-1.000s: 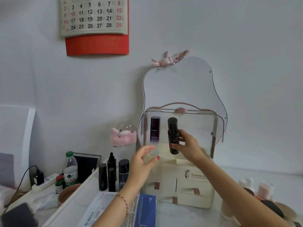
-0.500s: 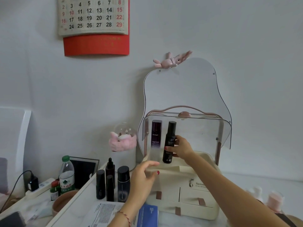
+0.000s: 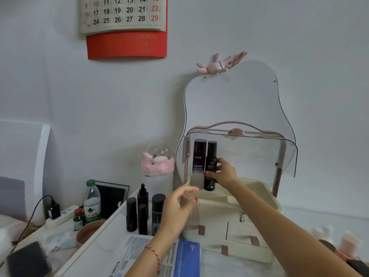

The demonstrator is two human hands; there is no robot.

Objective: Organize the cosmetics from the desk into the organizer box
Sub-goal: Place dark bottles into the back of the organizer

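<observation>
Two bottles stand in the organizer box: one purple bottle and one black bottle at its 3 o'clock side. Four dark bottles cluster on the bench, at the box's 9 o'clock. One water bottle, one small green-and-red bottle, one calendar, one pink rabbit, two hands: the left hand and the right hand.

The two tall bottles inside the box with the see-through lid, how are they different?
The purple square-shouldered bottle stands free at the far left; the black round bottle beside it is gripped by the right hand. The purple bottle has a flat, wide top; the black one has a narrower cylindrical cap. The purple one's label reads REVITALIFT; the black one's print is too small to read. Both stand upright in the cream organizer box.
</observation>
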